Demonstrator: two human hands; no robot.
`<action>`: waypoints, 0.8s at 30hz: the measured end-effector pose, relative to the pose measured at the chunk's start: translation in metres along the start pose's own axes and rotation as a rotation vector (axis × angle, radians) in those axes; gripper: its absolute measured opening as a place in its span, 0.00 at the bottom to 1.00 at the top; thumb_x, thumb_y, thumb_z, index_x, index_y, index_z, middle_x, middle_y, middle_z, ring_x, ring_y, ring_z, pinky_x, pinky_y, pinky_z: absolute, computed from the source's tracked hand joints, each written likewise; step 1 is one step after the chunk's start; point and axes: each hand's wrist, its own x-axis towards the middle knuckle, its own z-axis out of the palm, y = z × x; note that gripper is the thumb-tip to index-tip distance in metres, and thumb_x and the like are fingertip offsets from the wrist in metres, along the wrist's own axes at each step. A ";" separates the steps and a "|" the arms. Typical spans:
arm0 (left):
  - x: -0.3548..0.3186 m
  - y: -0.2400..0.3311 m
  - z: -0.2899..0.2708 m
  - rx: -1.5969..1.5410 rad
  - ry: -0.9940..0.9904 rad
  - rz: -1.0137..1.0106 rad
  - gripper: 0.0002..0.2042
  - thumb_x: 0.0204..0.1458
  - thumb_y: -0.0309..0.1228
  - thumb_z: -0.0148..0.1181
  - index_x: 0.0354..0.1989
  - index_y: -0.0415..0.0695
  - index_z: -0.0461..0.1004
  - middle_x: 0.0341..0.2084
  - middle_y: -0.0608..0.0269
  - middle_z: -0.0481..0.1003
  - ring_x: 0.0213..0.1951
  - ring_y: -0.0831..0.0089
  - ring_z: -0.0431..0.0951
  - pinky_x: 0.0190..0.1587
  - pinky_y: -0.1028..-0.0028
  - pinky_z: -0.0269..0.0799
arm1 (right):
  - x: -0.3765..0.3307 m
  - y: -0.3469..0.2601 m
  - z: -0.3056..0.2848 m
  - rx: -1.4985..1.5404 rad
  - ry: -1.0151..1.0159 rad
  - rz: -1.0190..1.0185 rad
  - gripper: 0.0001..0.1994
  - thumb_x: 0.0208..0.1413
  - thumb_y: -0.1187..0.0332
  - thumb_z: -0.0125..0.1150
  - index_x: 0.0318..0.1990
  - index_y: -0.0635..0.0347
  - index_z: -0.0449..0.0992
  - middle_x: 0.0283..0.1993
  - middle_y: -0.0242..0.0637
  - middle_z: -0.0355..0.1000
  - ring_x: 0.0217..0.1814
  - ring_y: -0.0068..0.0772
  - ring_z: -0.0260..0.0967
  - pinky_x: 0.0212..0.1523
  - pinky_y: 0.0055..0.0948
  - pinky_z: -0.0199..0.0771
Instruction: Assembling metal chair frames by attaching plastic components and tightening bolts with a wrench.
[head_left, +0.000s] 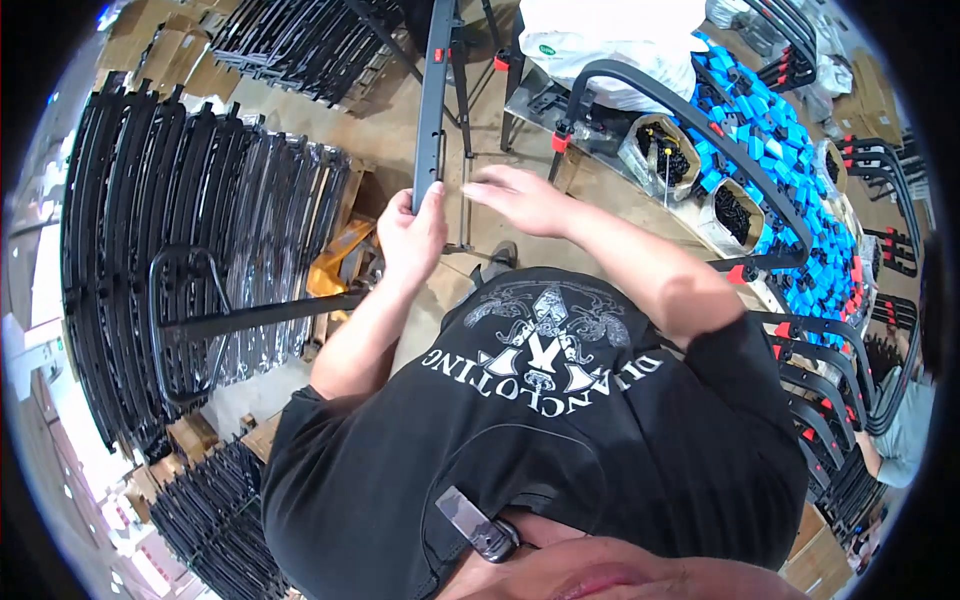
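The left hand [412,238] grips a dark bar [433,110] off the left edge of the bench [690,211]; the right hand [522,200], released, hovers nearby. Two open boxes [632,164] along that edge hold black parts [733,212].

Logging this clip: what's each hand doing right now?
Left hand: closed around the end of a dark metal bar.
Right hand: loosely open beside the bar, nothing visibly held.
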 end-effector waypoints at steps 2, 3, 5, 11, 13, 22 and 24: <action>-0.015 -0.008 0.018 -0.209 -0.027 0.020 0.10 0.65 0.34 0.60 0.36 0.39 0.73 0.21 0.69 0.74 0.20 0.83 0.70 0.22 0.79 0.66 | 0.018 -0.021 0.021 -0.043 -0.145 0.096 0.27 0.66 0.47 0.58 0.51 0.69 0.75 0.49 0.47 0.77 0.49 0.32 0.74 0.52 0.32 0.72; -0.018 -0.012 0.028 -0.297 -0.004 0.020 0.09 0.66 0.32 0.57 0.39 0.39 0.74 0.24 0.68 0.76 0.24 0.82 0.74 0.26 0.79 0.68 | 0.007 -0.048 0.031 0.116 -0.106 0.155 0.25 0.65 0.48 0.59 0.43 0.67 0.76 0.41 0.43 0.77 0.42 0.28 0.74 0.45 0.30 0.74; -0.017 -0.016 0.048 -0.456 0.012 0.091 0.12 0.69 0.33 0.53 0.46 0.34 0.74 0.37 0.62 0.78 0.40 0.75 0.78 0.45 0.75 0.74 | 0.011 -0.037 0.045 0.495 -0.007 0.049 0.23 0.65 0.48 0.60 0.37 0.65 0.76 0.36 0.37 0.76 0.37 0.24 0.73 0.38 0.28 0.74; -0.041 0.057 0.033 0.646 -0.257 0.425 0.13 0.59 0.34 0.61 0.47 0.40 0.79 0.45 0.47 0.79 0.48 0.52 0.79 0.52 0.61 0.74 | -0.018 -0.034 -0.057 0.328 0.098 0.093 0.16 0.58 0.58 0.70 0.35 0.64 0.76 0.25 0.28 0.71 0.22 0.19 0.65 0.21 0.24 0.66; -0.003 0.057 0.016 0.612 0.044 0.709 0.14 0.56 0.35 0.65 0.47 0.41 0.79 0.43 0.49 0.79 0.48 0.52 0.78 0.54 0.60 0.72 | -0.042 -0.029 -0.076 -0.119 0.253 0.142 0.17 0.57 0.59 0.71 0.35 0.65 0.76 0.24 0.27 0.70 0.20 0.19 0.64 0.20 0.24 0.65; 0.148 0.044 0.046 0.502 0.013 1.048 0.18 0.60 0.37 0.62 0.55 0.41 0.75 0.50 0.51 0.74 0.55 0.56 0.72 0.62 0.63 0.65 | -0.195 -0.020 -0.150 -0.160 0.298 0.177 0.13 0.48 0.71 0.66 0.41 0.67 0.77 0.33 0.30 0.72 0.35 0.21 0.67 0.37 0.28 0.69; 0.143 0.038 0.072 0.379 -0.038 0.995 0.12 0.60 0.33 0.61 0.48 0.41 0.77 0.43 0.55 0.76 0.47 0.63 0.76 0.54 0.68 0.70 | -0.228 -0.018 -0.156 -0.190 0.326 0.221 0.10 0.49 0.72 0.65 0.38 0.67 0.76 0.32 0.28 0.71 0.35 0.18 0.66 0.36 0.26 0.68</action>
